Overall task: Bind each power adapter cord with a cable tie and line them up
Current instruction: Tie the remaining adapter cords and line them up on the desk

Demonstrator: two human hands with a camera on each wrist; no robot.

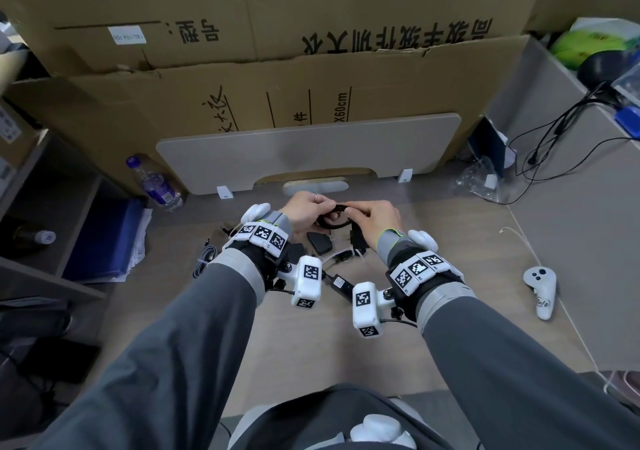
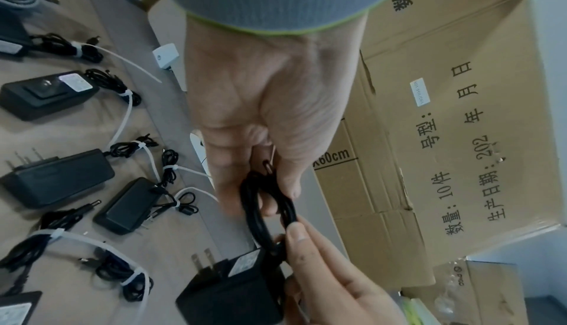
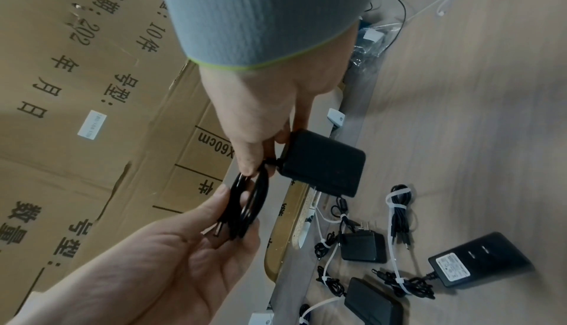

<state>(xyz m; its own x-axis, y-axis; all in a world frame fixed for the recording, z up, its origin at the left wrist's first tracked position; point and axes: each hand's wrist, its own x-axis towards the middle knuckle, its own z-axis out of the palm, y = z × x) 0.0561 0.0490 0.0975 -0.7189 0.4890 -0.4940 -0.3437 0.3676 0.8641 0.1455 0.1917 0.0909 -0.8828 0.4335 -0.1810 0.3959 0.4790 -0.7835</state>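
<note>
Both hands hold one black coiled cord up above the desk. My left hand grips the far side of the coil, fingers curled round it. My right hand pinches the strands between thumb and fingers near where the cord meets its black adapter, which hangs below that hand. No tie shows on this coil. Several other black adapters lie on the desk, their cords bundled with white cable ties whose long tails stick out.
Large cardboard boxes and a grey panel wall off the far edge of the desk. A water bottle and a grey braided cable sit to the left. A white controller and a thin white cable lie at the right.
</note>
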